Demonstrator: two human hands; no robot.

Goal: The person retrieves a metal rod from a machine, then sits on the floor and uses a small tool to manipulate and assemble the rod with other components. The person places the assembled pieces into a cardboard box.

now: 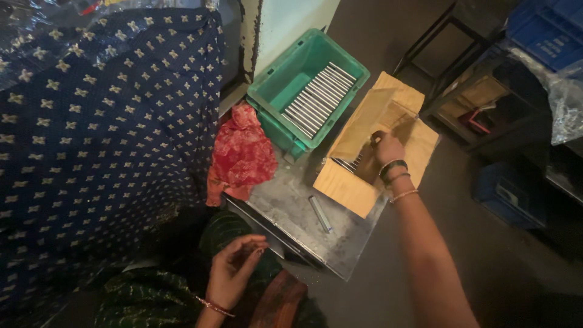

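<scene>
Right hand (387, 147) reaches into the brown cardboard box (346, 188) of metal rods, grip hidden; left hand (234, 270) loosely curled, empty. Lift rods level.

open box of rods on the tray

the brown cardboard box (349, 188) lies flaps open at the tray's right end; thin metal rods (347, 163) show inside, partly hidden, lying side by side.

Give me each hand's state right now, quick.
Left hand: loosely curled near the lap, holding nothing visible.
Right hand: reaching into the cardboard box; grip cannot be told.
</scene>
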